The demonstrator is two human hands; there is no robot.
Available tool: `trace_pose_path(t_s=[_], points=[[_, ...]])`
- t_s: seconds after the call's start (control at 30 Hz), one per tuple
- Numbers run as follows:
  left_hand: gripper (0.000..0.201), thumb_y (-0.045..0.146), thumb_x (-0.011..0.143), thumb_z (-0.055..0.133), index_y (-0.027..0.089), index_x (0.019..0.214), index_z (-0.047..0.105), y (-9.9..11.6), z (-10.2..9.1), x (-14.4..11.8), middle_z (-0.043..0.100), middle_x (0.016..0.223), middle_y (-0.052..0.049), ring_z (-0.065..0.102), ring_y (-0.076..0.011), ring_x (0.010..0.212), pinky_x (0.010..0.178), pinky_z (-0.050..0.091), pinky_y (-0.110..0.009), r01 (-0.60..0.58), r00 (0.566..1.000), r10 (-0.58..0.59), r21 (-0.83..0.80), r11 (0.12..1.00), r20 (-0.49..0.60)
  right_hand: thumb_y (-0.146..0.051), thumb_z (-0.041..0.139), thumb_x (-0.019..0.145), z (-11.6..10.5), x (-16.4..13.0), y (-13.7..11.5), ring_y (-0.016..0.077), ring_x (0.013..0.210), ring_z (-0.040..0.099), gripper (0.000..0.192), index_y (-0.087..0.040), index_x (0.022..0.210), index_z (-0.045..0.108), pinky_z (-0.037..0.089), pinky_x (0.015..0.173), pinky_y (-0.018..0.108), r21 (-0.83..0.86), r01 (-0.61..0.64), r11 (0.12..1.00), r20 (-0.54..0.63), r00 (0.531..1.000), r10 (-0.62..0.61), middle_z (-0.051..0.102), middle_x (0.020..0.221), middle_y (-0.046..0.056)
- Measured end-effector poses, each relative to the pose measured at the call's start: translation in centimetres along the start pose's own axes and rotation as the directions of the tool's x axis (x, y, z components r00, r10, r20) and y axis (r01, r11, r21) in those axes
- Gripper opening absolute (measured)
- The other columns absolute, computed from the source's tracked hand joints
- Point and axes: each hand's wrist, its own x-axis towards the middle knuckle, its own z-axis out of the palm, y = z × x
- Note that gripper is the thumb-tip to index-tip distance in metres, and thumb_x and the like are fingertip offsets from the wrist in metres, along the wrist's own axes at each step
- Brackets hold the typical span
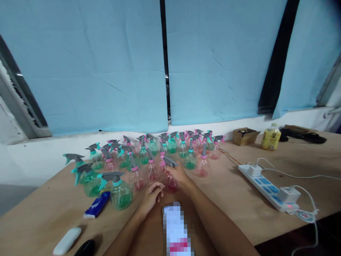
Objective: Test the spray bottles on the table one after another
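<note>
My right hand (180, 174) is closed around the neck of a pink spray bottle (171, 184) with a grey trigger head, which stands upright at the front of a crowd of spray bottles. Just left of it is my left hand (152, 195), fingers loosely curled and apart, holding nothing. Beside that hand stands another pink spray bottle (137, 180). A green spray bottle (122, 195) with a turquoise collar sits farther left. Below my hands lies a phone (176, 227), its lit screen blurred out.
More pink and green spray bottles (190, 160) stand toward the wall. A blue packet (98, 205) and a white case (67, 241) lie left. On the right are a power strip (266, 188) with chargers and cables, a yellow-labelled bottle (271, 138) and a small cardboard box (243, 138).
</note>
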Motion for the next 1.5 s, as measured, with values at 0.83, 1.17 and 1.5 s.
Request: trace_pose_path(t_s=[0.83, 1.17, 1.5], points=[[0.035, 0.052, 0.077, 0.057, 0.018, 0.084, 0.062, 0.2, 0.0, -0.1, 0.058, 0.061, 0.003, 0.046, -0.0079, 0.043, 0.04, 0.025, -0.019, 0.001, 1.0, -0.001, -0.002, 1.0, 0.001, -0.031, 0.054, 0.077, -1.6, 0.2, 3.4, 0.0359, 0.107, 0.045, 0.06, -0.013, 0.132, 0.04, 0.033, 0.09, 0.051, -0.77, -0.118, 0.627, -0.427, 0.825, -0.369, 0.051, 0.12, 0.018], [0.035, 0.052, 0.077, 0.057, 0.018, 0.083, 0.062, 0.2, 0.0, -0.2, 0.059, 0.061, 0.003, 0.048, -0.0084, 0.045, 0.041, 0.028, -0.018, -0.007, 1.0, 0.007, 0.006, 1.0, -0.005, -0.023, 0.049, 0.084, -2.2, 0.4, 4.5, 0.0284, 0.121, 0.045, 0.055, -0.015, 0.137, 0.037, 0.037, 0.098, 0.041, -0.742, 0.006, 0.671, -0.356, 0.844, -0.401, 0.049, 0.13, 0.015], [0.031, 0.047, 0.079, 0.056, 0.017, 0.082, 0.063, 0.2, 0.0, -0.2, 0.058, 0.061, 0.003, 0.048, -0.0081, 0.044, 0.041, 0.028, -0.018, -0.031, 0.999, 0.031, 0.02, 0.999, 0.007, -0.019, 0.055, 0.077, -2.1, 0.1, 5.1, 0.0295, 0.103, 0.056, 0.055, -0.021, 0.13, 0.043, 0.043, 0.087, 0.04, -0.71, -0.141, 0.69, -0.405, 0.883, -0.236, 0.048, 0.121, 0.014]])
